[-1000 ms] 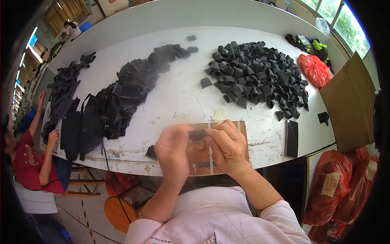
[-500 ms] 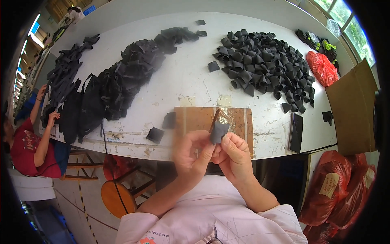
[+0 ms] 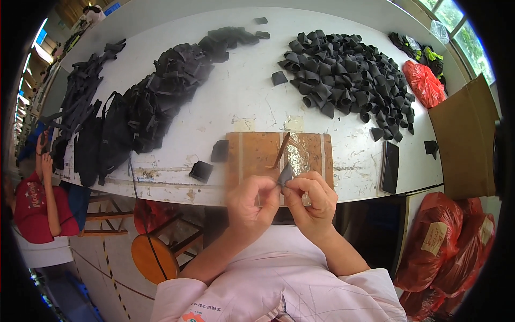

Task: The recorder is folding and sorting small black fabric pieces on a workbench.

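**Both hands pinching one dark piece over the board**

Hands are meeting just in front of the chest, at the near edge of the tabletop (image 3: pixel 241 102). Left hand (image 3: pixel 248 199) and right hand (image 3: pixel 311 194) are both closing their fingertips on a single small dark piece (image 3: pixel 285 174), the two hands touching it from either side. That piece is standing nearly upright, its long axis running up and slightly to the right, with its narrow tip pointing away from the person toward the far side of the tabletop. It is hanging above the near edge of a brown board (image 3: pixel 257 155), one board only, lying flat on the tabletop.

One thin brown stick (image 3: pixel 281 151) is lying on the board, slanting from lower left to upper right. Two loose dark squares (image 3: pixel 201 170) are sitting left of the board, close together, one nearer the tabletop edge. One flat black slab (image 3: pixel 389 167) is lying to the right of the board, its long side running away from the person.

Farther back, one big heap (image 3: pixel 343 75) of folded dark pieces is spreading on the right, too many to count, and one long dark pile (image 3: pixel 161 91) is stretching along the left. One cardboard box (image 3: pixel 464 134) is standing at the right end of the tabletop.
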`<act>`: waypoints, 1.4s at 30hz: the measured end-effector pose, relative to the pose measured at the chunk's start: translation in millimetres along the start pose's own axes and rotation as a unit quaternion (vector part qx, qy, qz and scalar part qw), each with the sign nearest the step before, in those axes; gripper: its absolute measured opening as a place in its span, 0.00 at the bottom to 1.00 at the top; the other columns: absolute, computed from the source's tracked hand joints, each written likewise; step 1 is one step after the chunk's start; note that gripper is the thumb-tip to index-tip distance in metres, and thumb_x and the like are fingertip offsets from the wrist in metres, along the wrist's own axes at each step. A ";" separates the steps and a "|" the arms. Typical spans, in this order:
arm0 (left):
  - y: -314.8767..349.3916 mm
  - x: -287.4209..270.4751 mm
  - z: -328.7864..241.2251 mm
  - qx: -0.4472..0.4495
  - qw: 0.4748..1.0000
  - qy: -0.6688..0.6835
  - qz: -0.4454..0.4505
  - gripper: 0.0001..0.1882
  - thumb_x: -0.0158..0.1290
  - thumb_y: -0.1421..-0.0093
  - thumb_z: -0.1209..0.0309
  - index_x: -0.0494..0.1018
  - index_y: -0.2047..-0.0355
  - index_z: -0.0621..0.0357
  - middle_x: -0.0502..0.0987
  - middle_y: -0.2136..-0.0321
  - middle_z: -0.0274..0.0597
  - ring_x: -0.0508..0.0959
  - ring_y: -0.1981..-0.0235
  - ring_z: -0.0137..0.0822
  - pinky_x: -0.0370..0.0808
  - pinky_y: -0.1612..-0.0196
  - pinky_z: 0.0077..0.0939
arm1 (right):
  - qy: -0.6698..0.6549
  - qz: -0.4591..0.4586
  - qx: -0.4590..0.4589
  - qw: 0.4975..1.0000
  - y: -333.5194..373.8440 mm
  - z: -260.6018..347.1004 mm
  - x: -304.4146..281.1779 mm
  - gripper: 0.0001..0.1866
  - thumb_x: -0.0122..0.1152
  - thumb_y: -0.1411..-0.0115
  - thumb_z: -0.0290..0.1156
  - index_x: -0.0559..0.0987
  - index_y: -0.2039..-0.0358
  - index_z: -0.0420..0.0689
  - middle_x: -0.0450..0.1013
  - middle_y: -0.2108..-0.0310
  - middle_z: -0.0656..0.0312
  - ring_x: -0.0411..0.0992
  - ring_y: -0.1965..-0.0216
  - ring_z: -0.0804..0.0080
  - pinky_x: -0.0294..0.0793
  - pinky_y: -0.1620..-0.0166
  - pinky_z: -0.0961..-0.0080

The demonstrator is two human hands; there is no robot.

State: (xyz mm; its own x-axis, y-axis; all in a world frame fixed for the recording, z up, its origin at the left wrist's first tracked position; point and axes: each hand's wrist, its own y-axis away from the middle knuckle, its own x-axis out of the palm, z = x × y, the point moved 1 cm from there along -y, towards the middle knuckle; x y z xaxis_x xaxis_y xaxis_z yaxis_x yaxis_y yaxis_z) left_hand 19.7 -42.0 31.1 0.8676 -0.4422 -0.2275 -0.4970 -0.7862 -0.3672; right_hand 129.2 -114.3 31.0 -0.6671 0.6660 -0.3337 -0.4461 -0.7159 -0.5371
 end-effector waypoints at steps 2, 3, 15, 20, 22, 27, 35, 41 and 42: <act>1.6 0.6 1.1 0.018 0.998 -0.062 -0.001 0.06 0.54 0.54 0.83 0.68 0.77 0.63 0.73 0.82 0.39 0.72 0.81 0.23 0.69 0.77 0.15 | 0.069 -0.017 -0.078 0.994 0.6 -0.6 0.0 0.11 0.58 0.60 0.14 0.73 0.73 0.38 0.67 0.78 0.58 0.64 0.82 0.72 0.63 0.81 0.80; 2.7 1.8 1.3 0.016 0.998 -0.063 -0.003 0.06 0.54 0.54 0.83 0.68 0.77 0.63 0.73 0.82 0.39 0.72 0.81 0.23 0.69 0.77 0.15 | 0.067 -0.015 -0.078 0.995 -0.4 -2.0 -0.8 0.11 0.58 0.60 0.14 0.73 0.73 0.38 0.67 0.78 0.58 0.64 0.82 0.72 0.63 0.81 0.80; -25.4 -35.9 88.0 -0.076 0.947 -0.292 -0.113 0.10 0.50 0.49 0.73 0.67 0.67 0.63 0.70 0.67 0.48 0.73 0.69 0.42 0.70 0.67 0.33 | 0.156 -0.162 -0.029 0.974 -80.4 -43.1 -49.8 0.06 0.54 0.47 0.23 0.73 0.70 0.35 0.68 0.80 0.61 0.63 0.82 0.79 0.62 0.78 0.85; -51.6 -57.0 156.5 -0.161 0.875 -0.456 -0.036 0.09 0.51 0.49 0.72 0.67 0.68 0.63 0.69 0.68 0.48 0.70 0.65 0.48 0.67 0.62 0.38 | 0.048 -0.192 0.158 0.967 -65.2 -64.0 -50.0 0.11 0.50 0.41 0.31 0.74 0.65 0.36 0.69 0.79 0.65 0.63 0.78 0.85 0.62 0.76 0.89; -58.2 -60.8 161.0 -0.115 0.901 -0.418 0.033 0.10 0.54 0.51 0.74 0.67 0.72 0.68 0.71 0.75 0.48 0.72 0.72 0.45 0.69 0.67 0.33 | -0.057 -0.037 0.245 0.967 -30.2 -43.8 -25.7 0.07 0.52 0.42 0.27 0.74 0.71 0.37 0.68 0.81 0.66 0.62 0.79 0.84 0.62 0.76 0.87; -49.8 -52.5 114.2 -0.242 0.964 -0.098 -0.055 0.05 0.51 0.48 0.75 0.67 0.72 0.63 0.72 0.76 0.44 0.73 0.74 0.40 0.70 0.70 0.29 | -0.012 0.177 0.158 0.971 8.8 -24.2 23.2 0.09 0.57 0.48 0.27 0.73 0.67 0.38 0.70 0.77 0.57 0.70 0.77 0.67 0.69 0.72 0.75; 15.9 -6.9 45.0 -0.345 0.813 0.467 -0.043 0.05 0.47 0.44 0.78 0.68 0.66 0.60 0.74 0.68 0.42 0.76 0.69 0.31 0.74 0.65 0.23 | -0.333 0.011 0.370 0.867 22.1 -23.4 47.6 0.11 0.52 0.41 0.32 0.71 0.64 0.36 0.70 0.70 0.66 0.65 0.71 0.84 0.67 0.63 0.83; 4.7 -26.6 38.5 -0.323 0.813 0.480 0.063 0.13 0.50 0.45 0.67 0.67 0.63 0.64 0.74 0.68 0.44 0.74 0.66 0.33 0.72 0.63 0.26 | -0.308 0.168 0.359 0.865 1.8 -26.1 5.1 0.09 0.51 0.41 0.30 0.73 0.75 0.39 0.66 0.80 0.70 0.62 0.74 0.86 0.66 0.69 0.85; -0.1 -27.8 38.2 -0.339 0.784 0.507 0.115 0.16 0.51 0.46 0.65 0.67 0.63 0.64 0.73 0.68 0.45 0.74 0.65 0.33 0.71 0.63 0.25 | -0.300 0.255 0.377 0.838 0.8 -27.5 -0.8 0.09 0.51 0.42 0.30 0.73 0.76 0.39 0.64 0.81 0.70 0.62 0.75 0.85 0.66 0.70 0.85</act>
State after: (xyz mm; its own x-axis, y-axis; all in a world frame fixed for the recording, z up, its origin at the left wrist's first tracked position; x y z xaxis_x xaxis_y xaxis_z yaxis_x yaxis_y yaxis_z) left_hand -5.0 -13.1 3.0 0.4938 -0.4523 0.7427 -0.8177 -0.5321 0.2196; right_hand 145.8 -109.6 9.5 -0.9647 0.1706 0.2007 -0.1116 -0.9549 0.2751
